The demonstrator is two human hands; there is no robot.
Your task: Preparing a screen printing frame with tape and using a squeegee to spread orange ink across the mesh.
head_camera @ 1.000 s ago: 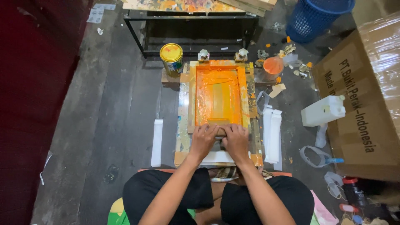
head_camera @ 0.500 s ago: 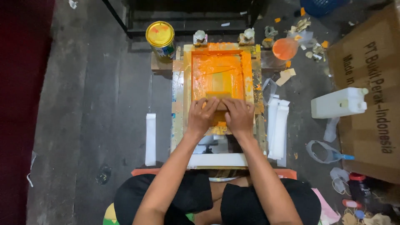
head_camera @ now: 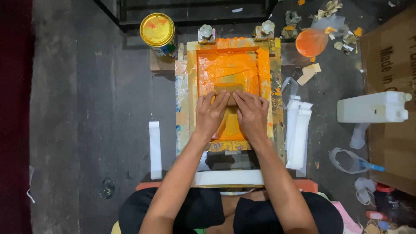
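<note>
— Where's the squeegee relative to the frame?

— The squeegee (head_camera: 229, 90) sits inside the printing frame (head_camera: 191, 82), about midway up the orange ink field, a little nearer the frame's far rail than the near one. Its long axis runs across the frame, side rail to side rail, so it lies square to my forearms.

— And which hand is closer to it?

— Neither, really. My left hand (head_camera: 210, 113) and my right hand (head_camera: 252, 115) are side by side on its near edge, fingertips touching in the middle — the left over the left half, the right over the right half. The tool lies straight ahead of both, toward the far rail.

— How's the grip?

— Fingers flat and curled over the top of the blade holder, pressing down on it rather than wrapped around. Both hands are closed onto the squeegee; nothing else is in them.

— Anything near the frame?

— A yellow-lidded tin (head_camera: 157, 30) beyond the frame's far left corner, and white strips (head_camera: 298, 130) just beside its right rail.
</note>
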